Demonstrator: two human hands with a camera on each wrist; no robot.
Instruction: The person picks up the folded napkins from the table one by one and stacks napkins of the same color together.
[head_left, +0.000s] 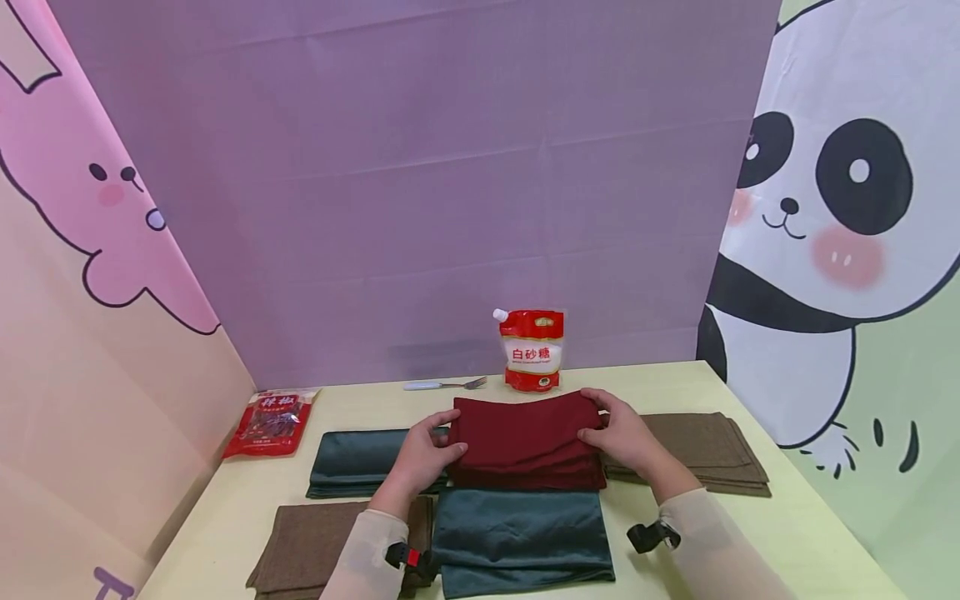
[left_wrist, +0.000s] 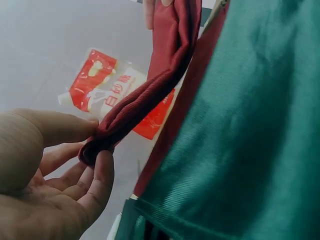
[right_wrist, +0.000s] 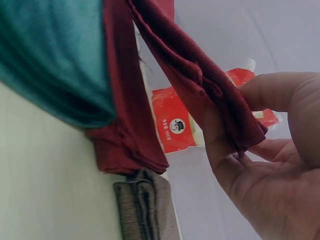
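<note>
Both hands pinch a folded dark red cloth at its two ends, thumbs on the near side. My left hand has the left end, and my right hand has the right end. In the right wrist view the held cloth is raised and tilted, apart from another folded red cloth lying below. A shiny dark teal folded cloth lies just in front of the red ones. In the left wrist view, the thumb and fingers of the left hand close on the folded edge.
Another teal folded cloth lies left, behind a brown folded cloth. More brown folded cloths lie right. At the back stand a red-and-white sugar pouch and a fork. A red packet lies far left.
</note>
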